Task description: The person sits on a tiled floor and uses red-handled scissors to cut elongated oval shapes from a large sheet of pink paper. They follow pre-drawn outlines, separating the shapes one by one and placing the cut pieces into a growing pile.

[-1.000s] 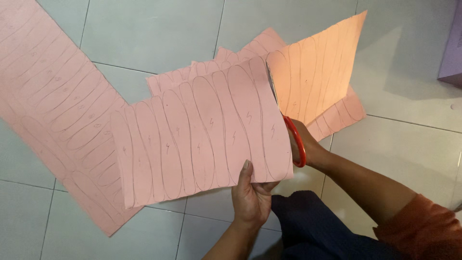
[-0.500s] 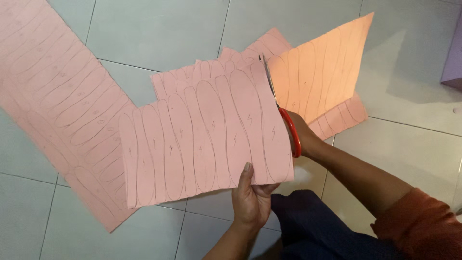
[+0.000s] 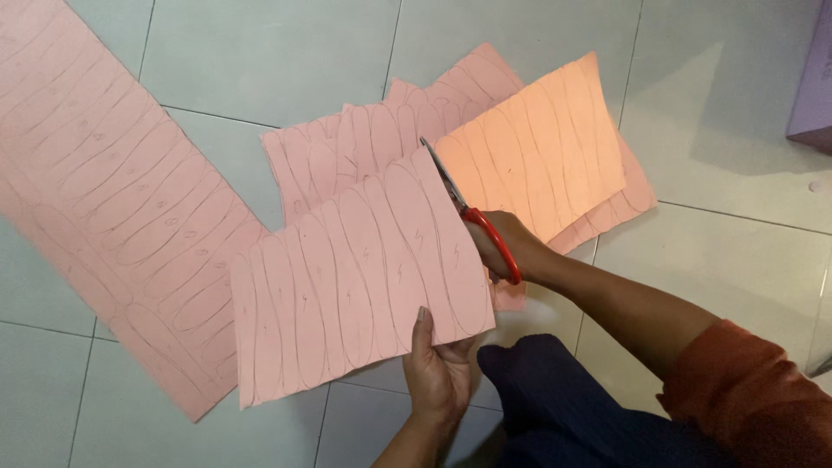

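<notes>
My left hand (image 3: 439, 371) pinches the near edge of a pink foam sheet (image 3: 347, 277) marked with drawn long petal outlines, and holds it above the tiled floor. My right hand (image 3: 510, 247) grips red-handled scissors (image 3: 472, 217), whose blades point away from me along the sheet's right edge. To the right of the blades the cut-off part of the sheet (image 3: 542, 147) bends upward and looks orange in the light.
A long pink strip (image 3: 104, 199) with the same outlines lies on the floor at left. More pink sheets (image 3: 364, 143) lie under the held one. A purple box (image 3: 815, 95) stands at the right edge. My dark-clothed knee (image 3: 555, 407) is below.
The scissors have travelled farther up the sheet, nearly to its far edge. The right-hand piece has swung lower and further right. The held sheet has tilted a little.
</notes>
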